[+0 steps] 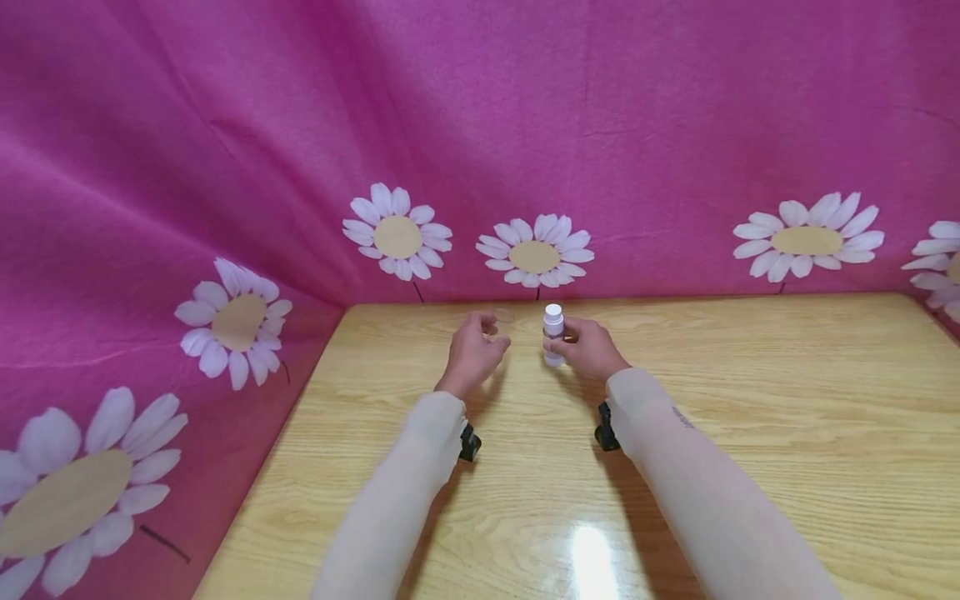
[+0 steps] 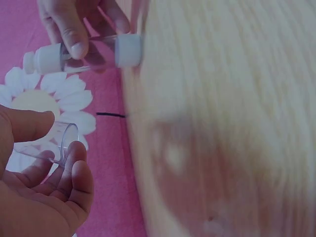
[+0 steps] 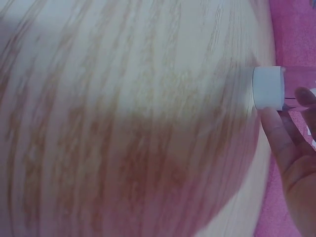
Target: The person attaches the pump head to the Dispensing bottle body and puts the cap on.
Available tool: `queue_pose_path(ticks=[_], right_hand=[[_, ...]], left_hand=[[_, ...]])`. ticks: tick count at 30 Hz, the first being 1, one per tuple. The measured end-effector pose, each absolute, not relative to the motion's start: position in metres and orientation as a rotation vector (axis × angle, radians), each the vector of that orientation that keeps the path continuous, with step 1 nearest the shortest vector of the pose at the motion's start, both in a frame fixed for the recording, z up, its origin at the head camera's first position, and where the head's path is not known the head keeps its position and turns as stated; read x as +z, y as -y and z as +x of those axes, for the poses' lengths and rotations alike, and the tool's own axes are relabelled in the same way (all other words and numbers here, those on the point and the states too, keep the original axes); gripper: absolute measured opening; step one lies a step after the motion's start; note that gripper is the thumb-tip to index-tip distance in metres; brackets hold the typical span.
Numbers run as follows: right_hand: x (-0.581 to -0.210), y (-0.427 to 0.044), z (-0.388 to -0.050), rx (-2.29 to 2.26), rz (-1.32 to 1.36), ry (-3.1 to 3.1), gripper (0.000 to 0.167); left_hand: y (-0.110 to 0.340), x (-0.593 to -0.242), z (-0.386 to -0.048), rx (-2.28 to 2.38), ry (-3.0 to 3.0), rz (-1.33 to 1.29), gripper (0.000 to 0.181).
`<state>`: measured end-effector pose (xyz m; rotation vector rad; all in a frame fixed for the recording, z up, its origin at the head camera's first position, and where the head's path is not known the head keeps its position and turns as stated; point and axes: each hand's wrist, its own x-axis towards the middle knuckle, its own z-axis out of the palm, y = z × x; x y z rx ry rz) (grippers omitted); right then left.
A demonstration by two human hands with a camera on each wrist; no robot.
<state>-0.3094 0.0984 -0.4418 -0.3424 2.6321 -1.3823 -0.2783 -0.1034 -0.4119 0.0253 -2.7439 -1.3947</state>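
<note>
My left hand (image 1: 474, 354) holds a small clear plastic cap or cup (image 2: 70, 136) between thumb and fingers, its open rim showing in the left wrist view. From the head view that clear piece (image 1: 505, 317) is barely visible. Just to the right, my right hand (image 1: 592, 348) grips a small bottle (image 1: 553, 315) upright at its middle. The bottle (image 2: 129, 50) has a see-through body, a white stepped top and a white base. In the right wrist view, fingertips touch the white base (image 3: 268, 88); the top lies out of that frame. Cap and bottle are apart.
A light wood-grain table (image 1: 750, 417) lies under both arms. Behind it and along the left side hangs a pink cloth (image 1: 637, 125) with large white daisies. A dark wrist camera (image 1: 470, 442) sits on the left wrist, another (image 1: 607, 429) on the right.
</note>
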Motion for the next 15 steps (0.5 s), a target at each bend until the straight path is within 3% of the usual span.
queue_pose_path(ticks=[15], right_hand=[[-0.4432,-0.0987,-0.3103,-1.428,-0.347,-2.617,0.043]], left_hand=[[0.0954,-0.4217,-0.2830,-1.266,2.745,-0.033,0.039]])
